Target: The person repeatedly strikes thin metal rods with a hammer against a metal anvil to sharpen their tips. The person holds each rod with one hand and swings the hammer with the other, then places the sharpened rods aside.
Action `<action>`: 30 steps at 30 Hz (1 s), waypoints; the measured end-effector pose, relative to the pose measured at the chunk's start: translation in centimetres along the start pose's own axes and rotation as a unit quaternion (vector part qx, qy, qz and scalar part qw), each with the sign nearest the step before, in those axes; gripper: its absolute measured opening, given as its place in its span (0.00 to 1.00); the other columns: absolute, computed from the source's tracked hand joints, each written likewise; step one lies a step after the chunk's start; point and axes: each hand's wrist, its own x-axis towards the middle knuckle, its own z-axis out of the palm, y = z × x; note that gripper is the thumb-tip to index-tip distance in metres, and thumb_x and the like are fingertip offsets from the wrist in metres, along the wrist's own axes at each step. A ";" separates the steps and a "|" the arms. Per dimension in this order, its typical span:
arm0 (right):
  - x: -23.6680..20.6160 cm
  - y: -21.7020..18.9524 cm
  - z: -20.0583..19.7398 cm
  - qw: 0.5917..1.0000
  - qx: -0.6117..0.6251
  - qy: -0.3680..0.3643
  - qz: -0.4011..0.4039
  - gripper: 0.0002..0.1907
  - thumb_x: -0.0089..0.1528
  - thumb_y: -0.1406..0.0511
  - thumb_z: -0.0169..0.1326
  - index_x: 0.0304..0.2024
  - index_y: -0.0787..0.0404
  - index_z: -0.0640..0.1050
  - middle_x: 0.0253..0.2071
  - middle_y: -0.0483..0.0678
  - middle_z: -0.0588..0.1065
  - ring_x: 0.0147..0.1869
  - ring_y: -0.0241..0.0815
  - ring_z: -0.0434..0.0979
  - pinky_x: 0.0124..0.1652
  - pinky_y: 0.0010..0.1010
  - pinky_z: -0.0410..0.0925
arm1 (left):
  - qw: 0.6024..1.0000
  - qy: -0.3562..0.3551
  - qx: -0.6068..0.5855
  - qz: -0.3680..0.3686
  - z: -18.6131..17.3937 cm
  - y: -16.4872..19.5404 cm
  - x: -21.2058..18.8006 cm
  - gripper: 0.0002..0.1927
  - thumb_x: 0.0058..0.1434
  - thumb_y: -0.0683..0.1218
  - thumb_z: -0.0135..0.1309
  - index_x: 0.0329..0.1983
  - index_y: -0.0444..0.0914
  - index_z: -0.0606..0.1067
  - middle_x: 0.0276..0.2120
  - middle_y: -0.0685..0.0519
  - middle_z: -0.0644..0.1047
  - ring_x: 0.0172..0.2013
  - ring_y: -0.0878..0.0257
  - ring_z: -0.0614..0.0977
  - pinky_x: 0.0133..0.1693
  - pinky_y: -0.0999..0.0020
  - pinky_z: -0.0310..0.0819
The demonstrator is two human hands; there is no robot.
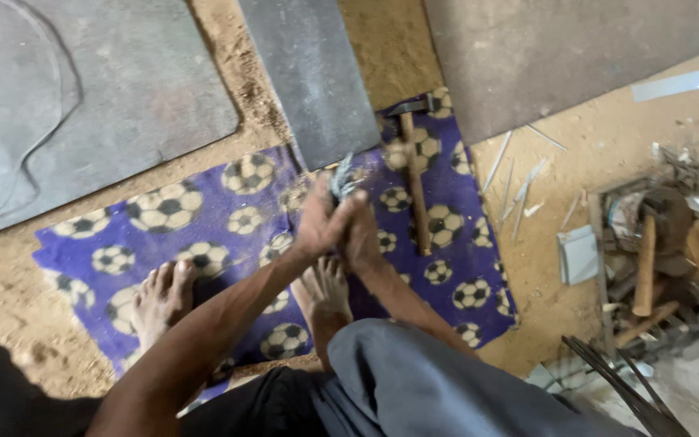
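Both hands meet over the mat [204, 206], closed together around a small crumpled scrap [341, 180] of grey metal that sticks up above the fingers. The left hand [321, 222] wraps it from the near side, the right hand [363, 235] presses against it from the other; the blur hides how the fingers lie exactly. The scrap is held in the air, just above the near end of a long grey sheet [313, 77] that runs away from the person.

By the look of it, the step in hand is working or twisting this scrap by hand, with the hammer [414, 174] lying unused just to the right on the mat. A next move would call for a firm two-handed hold on sharp, springy edges, and for care with the bare feet [325, 291] right beneath the hands.

Further right, on the sandy floor, lie thin metal strips [519, 182], and a heap of tools and offcuts [649, 243].
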 end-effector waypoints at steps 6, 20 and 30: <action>-1.0 -0.1 -7.0 0.921 -0.360 0.057 -0.136 0.13 0.64 0.66 0.55 0.51 0.63 0.75 0.47 0.55 0.76 0.49 0.54 0.79 0.52 0.41 0.72 | 1.000 0.013 0.006 -0.024 -0.2 -1.1 1.2 0.18 0.74 0.57 0.44 0.42 0.40 0.77 0.28 0.51 0.78 0.26 0.62 0.79 0.27 0.59 0.76; 0.4 2.9 -26.4 0.796 -0.479 0.270 0.252 0.20 0.57 0.53 0.63 0.38 0.63 0.83 0.40 0.59 0.79 0.46 0.59 0.79 0.47 0.49 0.70 | 0.988 -0.039 0.143 -0.034 -0.6 -2.6 1.0 0.18 0.67 0.62 0.45 0.46 0.47 0.71 0.21 0.57 0.74 0.17 0.67 0.72 0.16 0.66 0.71; 1.9 1.8 -27.0 0.820 -0.500 0.198 0.196 0.12 0.58 0.58 0.58 0.37 0.58 0.85 0.36 0.56 0.81 0.41 0.58 0.81 0.43 0.48 0.72 | 0.979 -0.085 0.182 0.033 -2.0 5.3 0.3 0.31 0.63 0.72 0.45 0.42 0.40 0.71 0.19 0.57 0.73 0.17 0.67 0.75 0.20 0.60 0.74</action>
